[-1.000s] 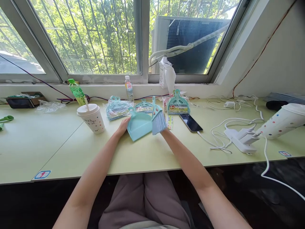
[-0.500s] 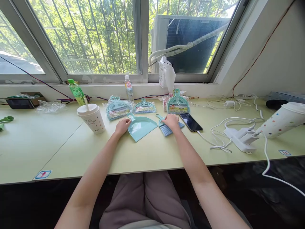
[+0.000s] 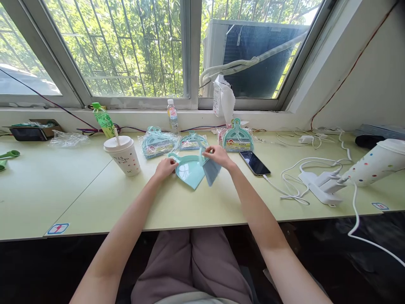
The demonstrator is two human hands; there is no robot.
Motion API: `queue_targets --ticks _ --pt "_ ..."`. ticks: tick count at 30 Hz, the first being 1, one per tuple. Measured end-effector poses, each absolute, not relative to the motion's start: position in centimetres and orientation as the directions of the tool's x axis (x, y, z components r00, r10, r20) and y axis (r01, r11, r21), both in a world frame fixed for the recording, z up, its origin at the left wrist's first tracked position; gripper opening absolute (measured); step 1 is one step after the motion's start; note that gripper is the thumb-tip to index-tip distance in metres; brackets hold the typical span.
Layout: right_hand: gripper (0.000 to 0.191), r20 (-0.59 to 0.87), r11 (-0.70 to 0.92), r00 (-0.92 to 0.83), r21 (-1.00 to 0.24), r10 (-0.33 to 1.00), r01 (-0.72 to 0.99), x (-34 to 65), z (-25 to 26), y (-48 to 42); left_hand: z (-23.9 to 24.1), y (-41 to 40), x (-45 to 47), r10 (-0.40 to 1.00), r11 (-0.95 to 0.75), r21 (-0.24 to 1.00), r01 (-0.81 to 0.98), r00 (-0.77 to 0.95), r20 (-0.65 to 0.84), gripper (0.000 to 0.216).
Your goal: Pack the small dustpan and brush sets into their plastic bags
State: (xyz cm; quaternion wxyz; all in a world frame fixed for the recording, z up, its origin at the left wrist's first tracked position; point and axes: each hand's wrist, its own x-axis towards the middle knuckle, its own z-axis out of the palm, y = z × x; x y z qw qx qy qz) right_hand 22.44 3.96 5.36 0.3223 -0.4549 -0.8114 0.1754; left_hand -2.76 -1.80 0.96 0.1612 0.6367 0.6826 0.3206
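A mint-green dustpan lies on the table in front of me. My left hand is closed on its left edge, close to the handle. Pinched in my right hand is a small hand brush with blue-grey bristles. It is raised and tilted, bristles pointing down, and it overlaps the dustpan's right side in my view. Whether the bristles touch the pan I cannot tell. Just behind are plastic-wrapped dustpan-and-brush sets, with another wrapped set to the right.
On the left stands a patterned paper cup with a straw, near a green bottle. A phone on a cable lies right of my hand. Beyond it are a white power strip and a tipped cup. The window sill holds a clear bottle.
My right hand has lifted the hand brush off the table and swung it left, upright over the dustpan's right side. My left hand stays at the dustpan.
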Motion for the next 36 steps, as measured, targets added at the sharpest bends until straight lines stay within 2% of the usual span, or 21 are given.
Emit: queue_targets --ticks 4,5,7,9,12,14,16,19,27,31,36 --pt "0.021 0.346 0.59 -0.5 -0.241 0.794 0.77 19.7 4.1 1.3 1.0 -2.3 -1.8 0.969 -0.241 0.743 0.625 0.2 0.146 0.034" --pt "0.021 0.338 0.58 -0.504 -0.179 0.795 0.795 19.3 3.7 1.0 0.9 -2.4 -1.5 0.955 -0.283 0.744 0.605 0.251 0.159 0.033" --pt "0.02 0.308 0.554 -0.496 -0.14 0.812 0.82 19.0 3.0 0.9 0.7 -2.4 -1.1 0.934 -0.355 0.69 0.631 0.273 0.231 0.027" --pt "0.02 0.276 0.531 -0.476 -0.181 0.835 0.828 19.2 2.6 1.4 0.7 -2.5 -1.0 0.9 -0.404 0.536 0.741 0.218 0.377 0.025" --pt "0.019 0.264 0.52 -0.458 -0.264 0.849 0.812 19.3 2.2 1.9 0.9 -2.6 -1.4 0.791 -0.403 0.209 0.891 0.225 0.569 0.044" --pt "0.019 0.26 0.54 -0.476 -0.316 0.84 0.78 19.0 2.0 1.9 1.0 -2.7 -1.7 0.745 -0.418 0.05 0.907 0.31 0.591 0.052" --pt "0.018 0.254 0.579 -0.52 -0.364 0.815 0.729 18.5 1.7 1.6 1.1 -2.7 -1.8 0.729 -0.447 -0.036 0.894 0.387 0.565 0.048" --pt "0.016 0.269 0.611 -0.55 -0.412 0.79 0.676 17.8 1.5 1.1 0.9 -2.5 -2.0 0.729 -0.507 -0.063 0.859 0.467 0.5 0.035" --pt "0.018 0.275 0.566 -0.499 -0.497 0.822 0.658 17.8 1.6 1.4 0.4 -2.4 -2.5 0.781 -0.519 0.127 0.845 0.408 0.474 0.038" --pt "0.016 0.262 0.546 -0.484 -0.502 0.835 0.671 17.8 1.7 1.4 0.7 -2.5 -2.3 0.772 -0.531 0.071 0.844 0.447 0.452 0.038" --pt "0.015 0.235 0.517 -0.47 -0.53 0.851 0.672 17.8 2.0 1.1 0.5 -2.4 -2.2 0.727 -0.559 0.019 0.829 0.479 0.493 0.037"
